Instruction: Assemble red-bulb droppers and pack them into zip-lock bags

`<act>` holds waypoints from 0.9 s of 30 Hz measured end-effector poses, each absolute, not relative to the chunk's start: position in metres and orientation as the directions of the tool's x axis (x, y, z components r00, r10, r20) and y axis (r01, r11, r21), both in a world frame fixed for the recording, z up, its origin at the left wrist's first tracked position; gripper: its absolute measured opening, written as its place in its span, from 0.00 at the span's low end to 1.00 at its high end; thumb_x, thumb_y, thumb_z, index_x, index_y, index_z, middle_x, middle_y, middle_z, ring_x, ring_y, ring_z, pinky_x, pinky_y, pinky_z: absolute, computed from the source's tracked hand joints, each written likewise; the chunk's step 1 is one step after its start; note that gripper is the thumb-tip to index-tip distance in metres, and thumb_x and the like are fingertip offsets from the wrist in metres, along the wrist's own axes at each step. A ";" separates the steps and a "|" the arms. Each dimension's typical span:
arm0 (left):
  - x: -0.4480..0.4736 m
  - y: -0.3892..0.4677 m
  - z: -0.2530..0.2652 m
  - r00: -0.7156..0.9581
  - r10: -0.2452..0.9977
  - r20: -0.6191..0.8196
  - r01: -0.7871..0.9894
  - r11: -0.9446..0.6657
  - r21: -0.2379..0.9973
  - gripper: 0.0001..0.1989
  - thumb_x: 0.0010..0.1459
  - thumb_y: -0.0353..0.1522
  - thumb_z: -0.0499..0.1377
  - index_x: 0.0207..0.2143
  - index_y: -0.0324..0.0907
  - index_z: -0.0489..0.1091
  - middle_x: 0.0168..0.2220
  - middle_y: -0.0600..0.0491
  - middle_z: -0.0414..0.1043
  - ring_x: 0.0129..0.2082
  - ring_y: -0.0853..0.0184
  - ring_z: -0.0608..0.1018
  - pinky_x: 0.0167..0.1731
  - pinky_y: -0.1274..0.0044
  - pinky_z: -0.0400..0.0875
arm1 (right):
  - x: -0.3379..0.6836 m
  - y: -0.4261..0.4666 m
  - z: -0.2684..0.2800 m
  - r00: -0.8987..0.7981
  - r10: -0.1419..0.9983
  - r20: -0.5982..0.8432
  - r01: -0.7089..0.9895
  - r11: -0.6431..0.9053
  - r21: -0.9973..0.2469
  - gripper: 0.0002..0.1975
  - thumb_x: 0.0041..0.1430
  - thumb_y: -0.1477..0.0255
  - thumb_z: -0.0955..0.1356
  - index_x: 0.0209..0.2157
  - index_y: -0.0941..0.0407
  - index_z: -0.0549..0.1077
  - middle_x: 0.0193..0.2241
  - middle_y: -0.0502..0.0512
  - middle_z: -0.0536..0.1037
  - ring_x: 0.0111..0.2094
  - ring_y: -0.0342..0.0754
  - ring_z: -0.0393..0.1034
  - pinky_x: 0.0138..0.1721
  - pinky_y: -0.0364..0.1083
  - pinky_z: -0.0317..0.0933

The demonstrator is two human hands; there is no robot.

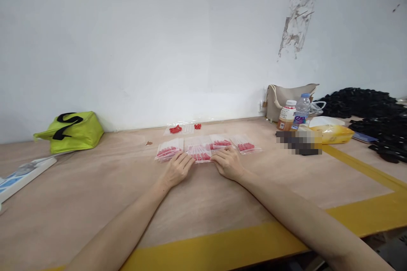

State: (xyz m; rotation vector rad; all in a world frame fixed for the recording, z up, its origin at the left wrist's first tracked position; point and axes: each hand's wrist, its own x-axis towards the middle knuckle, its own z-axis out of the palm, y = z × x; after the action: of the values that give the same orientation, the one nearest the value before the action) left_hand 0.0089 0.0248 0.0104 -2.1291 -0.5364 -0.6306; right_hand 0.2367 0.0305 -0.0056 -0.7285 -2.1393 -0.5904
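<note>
Small clear plastic bags with red pieces inside lie in a row across the middle of the table. My left hand [179,167] has its fingers bent at the lower left corner of the middle plastic bag [199,150]. At that bag's lower right corner, my right hand [228,163] is closed in the same way. Another bag [167,151] sits by my left fingers, and a further bag [246,145] lies right of my right hand. Behind the row, red pieces [175,129] show in or on clear plastic near the wall. My fingertips are partly hidden.
A yellow-green bag [78,131] and a white power strip [27,177] are on the left. To the right stand two bottles [287,115], a grey bag [274,103], a yellow tissue pack [333,132] and heaped black items [359,101]. Yellow tape [222,247] lines the table's front edge.
</note>
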 end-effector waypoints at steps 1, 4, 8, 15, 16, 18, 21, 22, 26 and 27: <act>0.006 0.025 0.011 0.781 0.170 0.601 0.577 -0.565 -0.589 0.09 0.58 0.23 0.48 0.34 0.36 0.67 0.33 0.48 0.72 0.34 0.64 0.72 0.40 0.69 0.63 | 0.239 0.032 -0.006 -0.531 0.308 0.790 0.667 0.727 0.165 0.08 0.55 0.78 0.60 0.29 0.57 0.70 0.27 0.52 0.75 0.31 0.43 0.65 0.37 0.46 0.47; 0.002 0.025 0.010 0.766 0.247 0.593 0.611 -0.566 -0.553 0.11 0.60 0.25 0.46 0.31 0.37 0.67 0.29 0.50 0.71 0.30 0.65 0.72 0.36 0.72 0.64 | 0.241 0.035 -0.008 -0.534 0.326 0.780 0.674 0.722 0.159 0.08 0.55 0.79 0.61 0.28 0.57 0.70 0.27 0.52 0.75 0.31 0.43 0.65 0.36 0.46 0.46; 0.008 0.024 0.010 0.759 0.302 0.577 0.632 -0.555 -0.541 0.12 0.60 0.24 0.45 0.30 0.38 0.66 0.26 0.50 0.69 0.27 0.66 0.71 0.29 0.75 0.63 | 0.238 0.035 -0.006 -0.508 0.372 0.777 0.705 0.697 0.127 0.10 0.55 0.79 0.61 0.29 0.55 0.72 0.28 0.52 0.75 0.33 0.45 0.65 0.38 0.48 0.46; 0.028 0.049 0.022 0.743 0.356 0.567 0.655 -0.557 -0.510 0.11 0.54 0.20 0.50 0.25 0.40 0.66 0.24 0.51 0.68 0.28 0.63 0.70 0.34 0.70 0.63 | 0.272 0.053 0.013 -0.354 0.612 0.707 0.834 0.549 -0.057 0.12 0.52 0.70 0.65 0.40 0.51 0.72 0.38 0.56 0.73 0.41 0.52 0.62 0.44 0.53 0.47; 0.030 0.054 0.024 0.736 0.361 0.572 0.662 -0.560 -0.499 0.11 0.53 0.19 0.50 0.24 0.40 0.66 0.24 0.51 0.68 0.28 0.63 0.71 0.37 0.68 0.63 | 0.286 0.059 0.016 -0.302 0.676 0.672 0.862 0.494 -0.110 0.12 0.50 0.67 0.67 0.38 0.51 0.73 0.38 0.57 0.73 0.42 0.53 0.62 0.44 0.53 0.48; 0.032 0.062 0.025 0.717 0.375 0.588 0.680 -0.563 -0.470 0.12 0.52 0.18 0.51 0.23 0.40 0.66 0.23 0.51 0.68 0.30 0.62 0.71 0.41 0.65 0.60 | 0.319 0.072 0.022 -0.221 0.813 0.538 0.893 0.391 -0.224 0.18 0.43 0.62 0.70 0.38 0.54 0.74 0.39 0.59 0.72 0.42 0.54 0.63 0.43 0.51 0.53; 0.034 0.065 0.021 0.673 0.399 0.623 0.719 -0.554 -0.421 0.11 0.52 0.19 0.52 0.26 0.40 0.68 0.26 0.49 0.70 0.31 0.61 0.71 0.44 0.63 0.58 | 0.363 0.085 0.021 -0.262 0.917 0.300 0.866 0.361 -0.345 0.30 0.34 0.60 0.73 0.43 0.57 0.72 0.43 0.61 0.70 0.42 0.54 0.65 0.43 0.48 0.57; 0.034 0.064 0.018 0.654 0.407 0.638 0.734 -0.547 -0.403 0.10 0.53 0.20 0.52 0.28 0.40 0.69 0.28 0.48 0.71 0.33 0.60 0.71 0.44 0.62 0.58 | 0.373 0.086 0.018 -0.285 0.924 0.257 0.853 0.366 -0.373 0.32 0.33 0.61 0.73 0.44 0.57 0.71 0.43 0.61 0.70 0.42 0.54 0.65 0.43 0.47 0.58; 0.033 0.054 0.011 0.583 0.432 0.688 0.780 -0.534 -0.326 0.10 0.55 0.24 0.52 0.39 0.40 0.67 0.36 0.45 0.70 0.39 0.58 0.70 0.44 0.63 0.58 | 0.382 0.081 -0.002 -0.329 0.874 0.357 0.750 0.471 -0.464 0.18 0.45 0.65 0.68 0.40 0.54 0.74 0.41 0.57 0.73 0.42 0.51 0.66 0.45 0.47 0.58; 0.032 0.051 0.009 0.572 0.438 0.694 0.785 -0.537 -0.309 0.10 0.55 0.25 0.52 0.39 0.40 0.67 0.36 0.46 0.70 0.39 0.59 0.70 0.43 0.64 0.59 | 0.379 0.079 -0.007 -0.318 0.854 0.413 0.717 0.501 -0.485 0.14 0.48 0.66 0.66 0.37 0.54 0.75 0.39 0.56 0.73 0.42 0.50 0.66 0.45 0.47 0.58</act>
State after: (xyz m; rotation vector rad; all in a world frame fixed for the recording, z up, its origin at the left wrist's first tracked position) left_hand 0.0316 0.0507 0.0095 -2.1940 -0.9723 -0.7403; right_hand 0.3793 0.0787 -0.0071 -1.2816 -2.1139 0.2798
